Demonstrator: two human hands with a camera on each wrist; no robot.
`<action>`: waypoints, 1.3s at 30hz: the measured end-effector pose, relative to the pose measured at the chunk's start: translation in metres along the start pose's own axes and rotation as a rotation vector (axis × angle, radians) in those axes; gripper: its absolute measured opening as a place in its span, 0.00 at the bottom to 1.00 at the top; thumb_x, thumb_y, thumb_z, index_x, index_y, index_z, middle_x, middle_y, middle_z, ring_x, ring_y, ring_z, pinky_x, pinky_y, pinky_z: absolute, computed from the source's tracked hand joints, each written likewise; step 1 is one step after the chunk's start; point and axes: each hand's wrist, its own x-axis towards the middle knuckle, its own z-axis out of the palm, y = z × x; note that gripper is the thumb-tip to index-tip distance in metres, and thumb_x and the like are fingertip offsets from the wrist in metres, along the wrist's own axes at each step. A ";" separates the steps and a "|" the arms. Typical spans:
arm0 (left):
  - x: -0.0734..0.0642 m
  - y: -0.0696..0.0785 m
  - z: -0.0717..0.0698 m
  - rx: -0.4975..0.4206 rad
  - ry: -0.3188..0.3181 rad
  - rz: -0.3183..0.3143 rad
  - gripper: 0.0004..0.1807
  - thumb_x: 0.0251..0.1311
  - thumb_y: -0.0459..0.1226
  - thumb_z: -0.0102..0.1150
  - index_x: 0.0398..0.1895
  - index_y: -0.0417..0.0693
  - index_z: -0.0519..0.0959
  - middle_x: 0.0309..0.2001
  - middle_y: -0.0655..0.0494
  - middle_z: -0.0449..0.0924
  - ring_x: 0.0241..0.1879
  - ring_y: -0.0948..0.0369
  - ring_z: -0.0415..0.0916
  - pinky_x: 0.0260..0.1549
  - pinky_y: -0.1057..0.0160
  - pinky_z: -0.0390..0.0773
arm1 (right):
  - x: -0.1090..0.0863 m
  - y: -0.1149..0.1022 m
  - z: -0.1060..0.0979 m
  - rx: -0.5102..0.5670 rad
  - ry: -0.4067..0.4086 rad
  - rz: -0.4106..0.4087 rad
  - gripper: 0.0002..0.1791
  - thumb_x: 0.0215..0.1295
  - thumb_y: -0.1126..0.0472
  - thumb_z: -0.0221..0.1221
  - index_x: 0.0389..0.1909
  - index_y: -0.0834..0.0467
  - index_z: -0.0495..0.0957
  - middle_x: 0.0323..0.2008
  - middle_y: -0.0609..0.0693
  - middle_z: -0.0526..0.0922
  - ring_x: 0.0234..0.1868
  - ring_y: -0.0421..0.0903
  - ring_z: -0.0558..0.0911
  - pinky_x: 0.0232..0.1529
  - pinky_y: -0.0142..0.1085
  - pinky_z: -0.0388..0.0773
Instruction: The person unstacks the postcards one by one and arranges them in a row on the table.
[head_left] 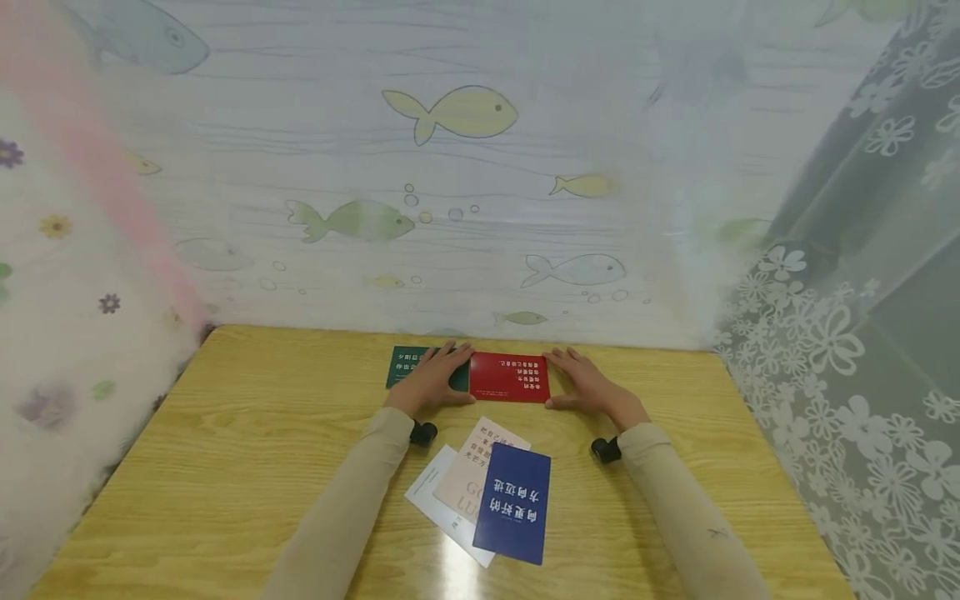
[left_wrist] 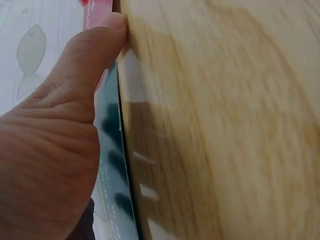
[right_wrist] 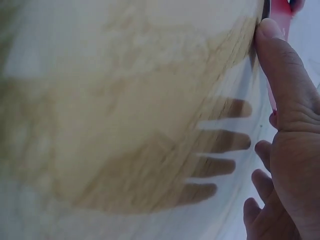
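Observation:
A red card (head_left: 510,377) with white characters lies flat near the table's far edge. My left hand (head_left: 435,379) holds its left end, thumb at the front corner and fingers toward the back. This hand also covers part of a dark green card (head_left: 402,367), which lies against the red one. At the other end my right hand (head_left: 588,383) holds the red card between thumb and index finger. The right thumb (right_wrist: 280,55) meets the card's front edge in the right wrist view; the other fingers spread apart. In the left wrist view, the left thumb (left_wrist: 85,60) touches the red card's edge.
Closer to me, a blue card (head_left: 513,504), a pale pink card (head_left: 468,475) and a white card (head_left: 435,492) overlap on the wooden table (head_left: 247,442). Behind stands a fish-patterned curtain (head_left: 337,125); flowered lace (head_left: 885,467) hangs at the right.

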 end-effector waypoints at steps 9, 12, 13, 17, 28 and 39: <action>0.006 0.000 -0.005 -0.014 -0.002 0.007 0.51 0.62 0.52 0.69 0.82 0.49 0.53 0.82 0.52 0.49 0.82 0.48 0.38 0.80 0.44 0.40 | 0.009 0.002 -0.004 -0.035 -0.009 -0.008 0.51 0.60 0.49 0.72 0.77 0.64 0.58 0.77 0.68 0.57 0.78 0.72 0.50 0.76 0.67 0.50; 0.005 0.002 -0.007 -0.021 0.000 -0.002 0.50 0.61 0.51 0.70 0.82 0.49 0.54 0.82 0.51 0.50 0.82 0.48 0.39 0.80 0.44 0.41 | 0.012 0.002 -0.006 -0.047 -0.032 0.009 0.51 0.60 0.49 0.72 0.78 0.63 0.57 0.78 0.67 0.55 0.78 0.71 0.49 0.76 0.66 0.49; 0.005 0.002 -0.008 -0.025 -0.003 -0.005 0.50 0.61 0.51 0.70 0.82 0.49 0.54 0.82 0.51 0.50 0.82 0.48 0.39 0.80 0.45 0.41 | 0.013 0.001 -0.007 -0.050 -0.036 0.010 0.51 0.60 0.50 0.72 0.78 0.63 0.57 0.78 0.67 0.55 0.78 0.72 0.48 0.76 0.66 0.49; 0.005 0.003 -0.010 -0.050 -0.014 -0.034 0.51 0.61 0.52 0.70 0.82 0.52 0.54 0.82 0.51 0.48 0.82 0.49 0.38 0.80 0.44 0.42 | 0.015 0.001 -0.009 -0.053 -0.041 0.017 0.51 0.60 0.51 0.72 0.78 0.63 0.57 0.78 0.68 0.55 0.78 0.72 0.48 0.76 0.66 0.48; 0.010 0.004 -0.014 -0.121 -0.074 -0.142 0.51 0.60 0.53 0.70 0.82 0.61 0.52 0.83 0.48 0.42 0.79 0.34 0.37 0.71 0.28 0.55 | 0.017 0.002 -0.009 -0.071 -0.068 0.035 0.52 0.61 0.48 0.71 0.78 0.63 0.56 0.78 0.69 0.53 0.78 0.72 0.48 0.76 0.66 0.50; 0.011 0.001 -0.016 -0.092 -0.103 -0.108 0.51 0.62 0.51 0.69 0.83 0.56 0.51 0.83 0.48 0.44 0.81 0.39 0.35 0.76 0.33 0.44 | 0.015 -0.006 -0.008 -0.120 -0.130 0.084 0.50 0.67 0.46 0.66 0.80 0.61 0.51 0.79 0.68 0.48 0.79 0.70 0.45 0.77 0.65 0.45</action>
